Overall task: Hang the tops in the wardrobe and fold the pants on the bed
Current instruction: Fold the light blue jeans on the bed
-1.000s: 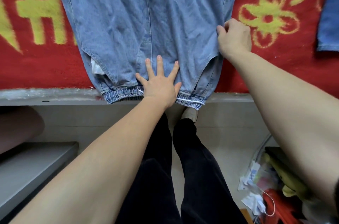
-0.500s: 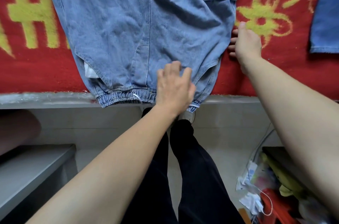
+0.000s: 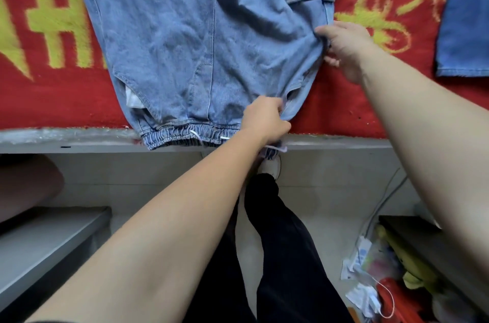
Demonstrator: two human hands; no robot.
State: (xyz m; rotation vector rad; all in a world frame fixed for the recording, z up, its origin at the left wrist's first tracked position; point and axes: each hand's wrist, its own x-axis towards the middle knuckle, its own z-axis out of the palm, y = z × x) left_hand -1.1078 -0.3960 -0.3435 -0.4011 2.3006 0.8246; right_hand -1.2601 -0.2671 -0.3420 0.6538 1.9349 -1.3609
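Note:
Light blue denim pants (image 3: 190, 39) lie flat on the red bed cover (image 3: 53, 95), their elastic waistband with a white drawstring at the bed's near edge. My left hand (image 3: 264, 119) grips the right end of the waistband, fingers curled into the fabric. My right hand (image 3: 344, 47) pinches the pants' right side seam a little farther up, thumb on top of the denim and fingers tucked under it.
A second blue garment (image 3: 465, 18) lies on the bed cover at the far right. The grey bed edge (image 3: 79, 141) runs across below the pants. A grey shelf (image 3: 39, 243) is at lower left; bags and clutter (image 3: 383, 283) sit on the floor at lower right.
My left hand slid right along the waistband from a flat, spread press and closed on its right end. My right hand moved outward to the side seam and took hold of it.

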